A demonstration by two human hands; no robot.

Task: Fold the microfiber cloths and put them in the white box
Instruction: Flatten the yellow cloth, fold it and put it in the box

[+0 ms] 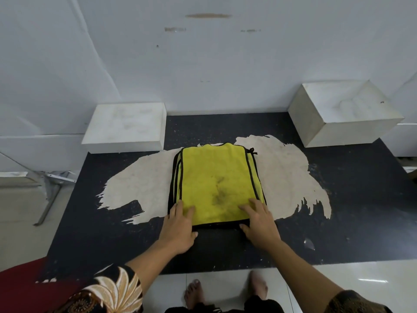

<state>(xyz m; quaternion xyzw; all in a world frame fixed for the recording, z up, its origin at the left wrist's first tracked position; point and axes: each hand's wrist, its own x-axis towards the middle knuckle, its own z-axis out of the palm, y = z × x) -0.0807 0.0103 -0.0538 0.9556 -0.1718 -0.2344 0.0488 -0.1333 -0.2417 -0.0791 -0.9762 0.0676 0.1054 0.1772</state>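
While the stack of yellow microfiber cloths lies mid-scene on the tabletop, left hand and right hand press its near corners, fingers nearly straight, holding nothing. Likely soft, light, floppy; pinch top layer's corners.

White wall; dark peeling tabletop; glossy floor tiles; perhaps metal bracket.

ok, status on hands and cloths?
Left hand, right hand: fingers flat on near corners of yellow cloth stack. Stack on table, not boxed. Left white box, right white box at rear; nothing between.
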